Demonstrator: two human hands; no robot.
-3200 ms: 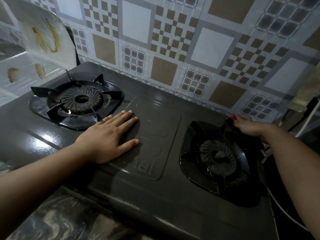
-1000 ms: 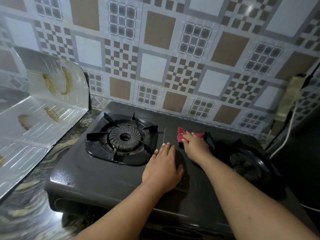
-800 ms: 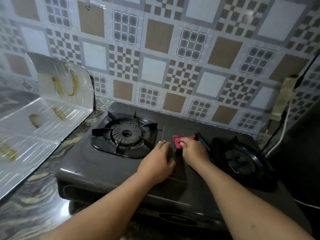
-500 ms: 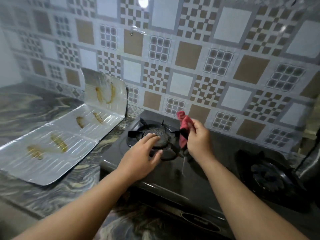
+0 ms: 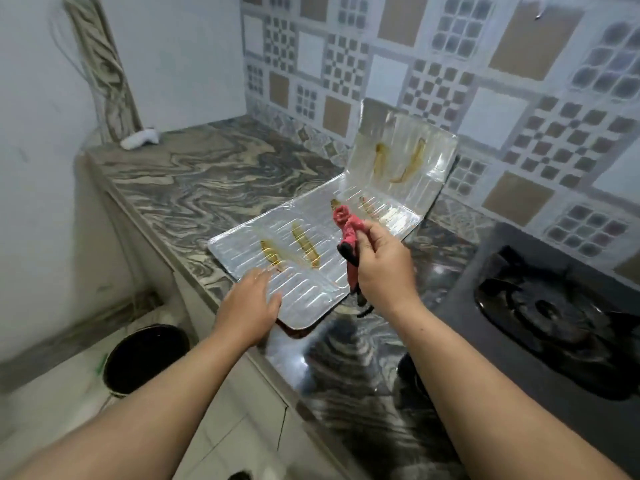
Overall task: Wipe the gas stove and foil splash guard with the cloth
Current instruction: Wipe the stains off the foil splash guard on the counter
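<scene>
Comparing with earlier: half a second ago both hands were over the left burner; now they are over the foil, and the view has swung left so the stove sits at the right edge.
Cloth: a red cloth (image 5: pixel 347 237) with dark patches, bunched and hanging in the air above the foil sheet, its lower end dangling past the sheet's near edge. It was lifted off the stove top between the earlier frames and now.
Right hand: the right hand (image 5: pixel 382 263) is closed around the cloth, fingers curled and thumb pressed over the fabric, held above the foil and not touching it.
Left hand: the left hand (image 5: pixel 250 304) is flat and open, fingers spread, palm down on the near corner of the foil. Three seconds ago it lay flat on the stove's centre panel instead.
Foil splash guard: the foil splash guard (image 5: pixel 304 289) lies mostly flat on the table, ribbed and shiny, with yellow-brown streaks; its far panel is bent upward and leans against the tiled wall (image 5: pixel 485 81).
Gas stove: the gas stove (image 5: pixel 485 268) is dark, to the right of the foil; one burner (image 5: pixel 550 310) with its pan support shows.
Table: marbled grey table (image 5: pixel 194 181); a small white object (image 5: pixel 140 138) rests at its far left corner.
Floor: a dark round bucket (image 5: pixel 145 358) stands below the table's left edge.
</scene>
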